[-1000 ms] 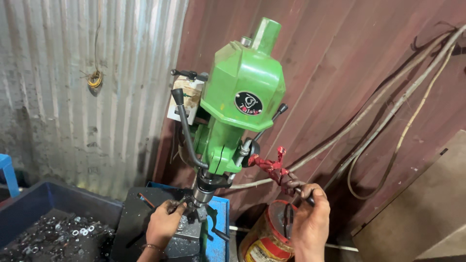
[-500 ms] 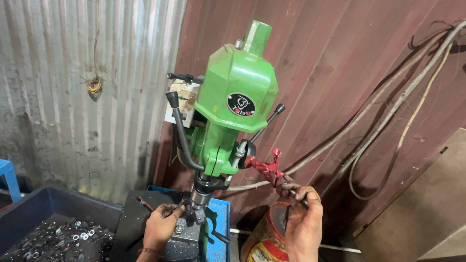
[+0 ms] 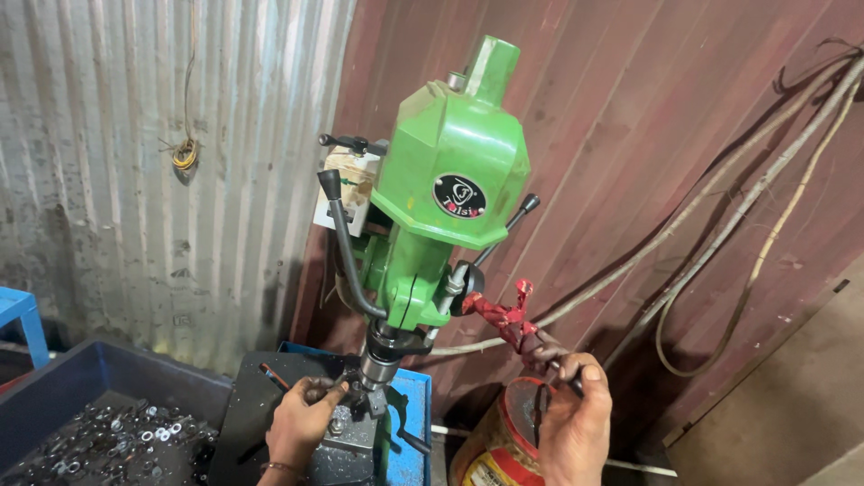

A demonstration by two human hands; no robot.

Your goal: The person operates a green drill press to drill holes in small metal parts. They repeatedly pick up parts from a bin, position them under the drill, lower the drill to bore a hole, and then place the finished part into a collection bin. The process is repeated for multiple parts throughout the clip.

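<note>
Since a second ago little has shifted: my left hand (image 3: pixel 301 423) stays pinched on the small workpiece (image 3: pixel 335 392) under the green drill press (image 3: pixel 445 207) chuck, my right hand (image 3: pixel 576 423) stays clamped on the red-wrapped feed lever (image 3: pixel 513 319), lever barely lower — drilling stroke under way, I judge

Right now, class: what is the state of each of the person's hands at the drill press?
Left hand: closed on a small metal part under the drill chuck.
Right hand: closed around the red-wrapped feed handle.

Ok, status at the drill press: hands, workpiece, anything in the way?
Left hand on small metal workpiece under the chuck. Right hand grips red-wrapped feed handle. Nothing blocking.
</note>
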